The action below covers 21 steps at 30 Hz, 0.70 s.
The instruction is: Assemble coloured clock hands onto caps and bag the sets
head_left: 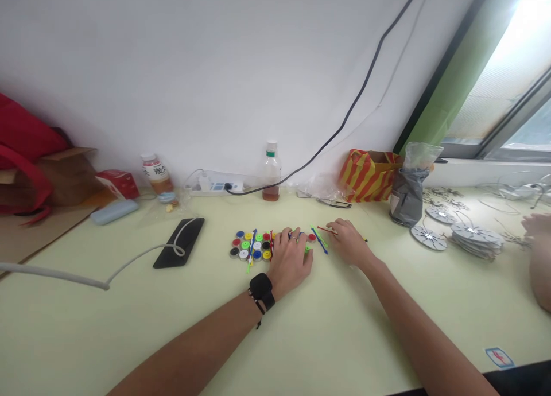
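Note:
Small round pots with coloured lids stand in rows at the middle of the table, in red, blue, yellow, green, white and black. Thin coloured plastic sticks lie across them on the left. My left hand, with a ring and a black watch, rests palm down over the right part of the rows, fingers spread, covering several pots. To the right, my right hand has its fingers closed on a thin red stick. Between the hands lie a blue stick and a green stick.
A black phone with a white cable lies left. Bottles, a power strip and a striped bag line the wall. Stacked grey discs stand right, near another person's arm.

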Tool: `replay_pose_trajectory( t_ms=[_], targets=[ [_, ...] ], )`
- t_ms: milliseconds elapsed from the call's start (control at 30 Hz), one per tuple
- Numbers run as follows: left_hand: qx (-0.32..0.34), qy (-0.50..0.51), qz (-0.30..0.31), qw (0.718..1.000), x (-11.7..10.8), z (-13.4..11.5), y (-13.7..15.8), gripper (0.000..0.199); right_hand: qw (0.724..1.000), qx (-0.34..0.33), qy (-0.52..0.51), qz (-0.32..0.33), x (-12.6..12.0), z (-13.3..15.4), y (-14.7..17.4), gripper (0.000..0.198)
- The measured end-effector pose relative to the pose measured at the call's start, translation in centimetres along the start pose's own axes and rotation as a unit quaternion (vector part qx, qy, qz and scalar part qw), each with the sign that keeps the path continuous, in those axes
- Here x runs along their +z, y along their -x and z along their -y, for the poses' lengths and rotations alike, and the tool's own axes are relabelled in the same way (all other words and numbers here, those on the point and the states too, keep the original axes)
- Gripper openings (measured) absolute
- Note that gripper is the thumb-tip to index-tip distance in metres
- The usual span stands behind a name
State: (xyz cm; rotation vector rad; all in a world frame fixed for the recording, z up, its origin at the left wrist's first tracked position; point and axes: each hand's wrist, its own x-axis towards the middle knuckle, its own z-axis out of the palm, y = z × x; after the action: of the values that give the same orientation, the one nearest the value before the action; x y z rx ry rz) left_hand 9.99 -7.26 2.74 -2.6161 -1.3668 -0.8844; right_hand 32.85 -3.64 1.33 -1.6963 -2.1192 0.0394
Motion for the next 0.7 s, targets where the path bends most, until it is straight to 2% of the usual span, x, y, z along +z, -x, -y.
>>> replay_pose_trajectory(
  t_ms=[167,433,700],
  targets=[
    [0.006,-0.009,0.019,1.000,0.1,0.0,0.1,0.024,0.999,0.026,-0.030,0.036,0.1,-0.4,-0.2,0.024],
    [0.002,-0.014,0.019,1.000,0.1,0.0,0.1,0.025,0.998,0.029,-0.051,0.006,0.2,0.9,-0.2,0.008],
    [-0.001,-0.012,0.020,1.000,0.1,0.0,0.0,0.025,0.999,0.026,-0.006,0.020,0.4,1.8,0.2,0.017]
  ],
)
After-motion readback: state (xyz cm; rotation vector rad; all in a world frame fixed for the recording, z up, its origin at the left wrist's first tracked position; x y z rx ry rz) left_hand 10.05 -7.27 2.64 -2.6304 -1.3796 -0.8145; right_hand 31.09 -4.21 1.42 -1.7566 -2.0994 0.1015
